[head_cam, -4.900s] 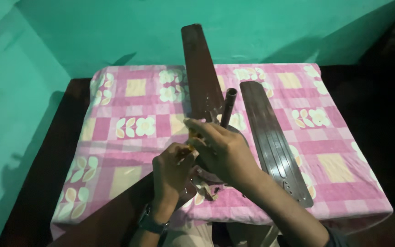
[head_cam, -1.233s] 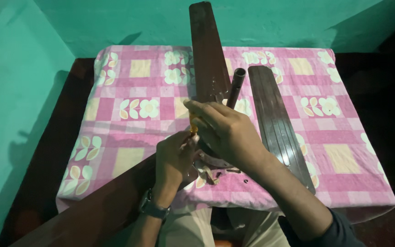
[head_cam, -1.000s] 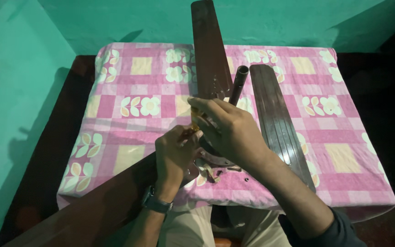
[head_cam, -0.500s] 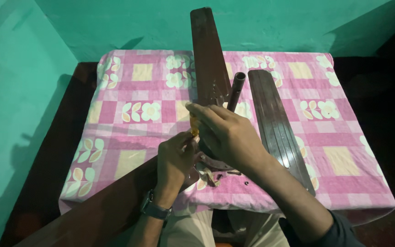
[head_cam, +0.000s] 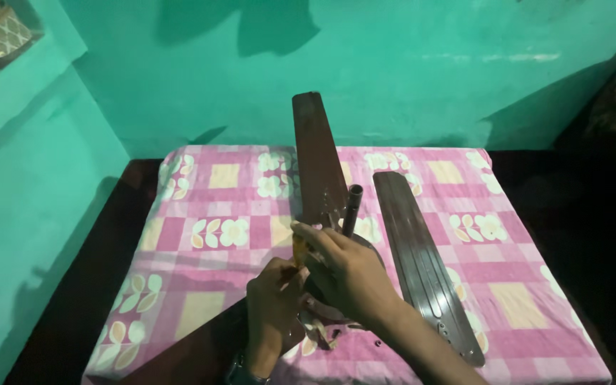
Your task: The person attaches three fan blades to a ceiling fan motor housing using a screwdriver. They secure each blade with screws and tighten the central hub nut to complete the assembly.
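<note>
Fingers (head_cam: pixel 301 251) of both hands meet on a small orange-handled tool, likely a screwdriver (head_cam: pixel 298 253), right at the fan hub. Left hand (head_cam: pixel 271 303) comes up from below, fingers closed around the tool's lower end; right hand (head_cam: pixel 347 274) lies over the motor housing (head_cam: pixel 371 246), fingers curled and pinching the tool top, so the housing is mostly hidden under the palm. Tool axis runs roughly upright, tip pointing down into the joint where the rear blade (head_cam: pixel 314 160) bolts on; can't see the tip or the screw itself. Downrod (head_cam: pixel 351 209) sticks up just beyond the right hand's knuckles, close but not touching. Rear blade runs straight away toward the green wall (head_cam: pixel 393 64). A loose blade (head_cam: pixel 422 264) lies flat to the right, parallel-ish, its mounting end near the right forearm. Third blade (head_cam: pixel 194 353) extends toward lower left, under the left wrist. Everything sits on a pink checked cloth (head_cam: pixel 208 235) over the table.
</note>
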